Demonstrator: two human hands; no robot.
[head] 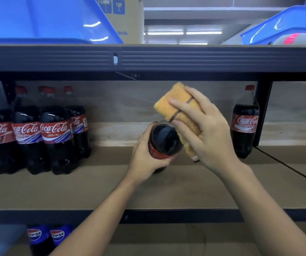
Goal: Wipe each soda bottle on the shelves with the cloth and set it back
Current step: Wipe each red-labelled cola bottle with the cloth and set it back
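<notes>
While wiping: bottle [164, 143] tilts near, exposing its top.
Left hand [146, 156]: wraps bottle, steadying it.
Right hand [207, 130]: presses cloth [176, 108] onto it.

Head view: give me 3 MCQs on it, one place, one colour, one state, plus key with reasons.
1. Where does the lone Coca-Cola bottle stand?
A. right end of the middle shelf
B. bottom shelf
C. inside a blue bin

2. What colour is the cloth?
A. green
B. orange-yellow
C. white

3. What is the left hand doing?
A. hanging idle
B. pressing the shelf
C. gripping the held bottle

Key: 1 A, it stands alone by the right upright; 2 B, orange-yellow with a dark stripe, held in the right hand; 3 C, the fingers curl round the bottle's body.
</notes>
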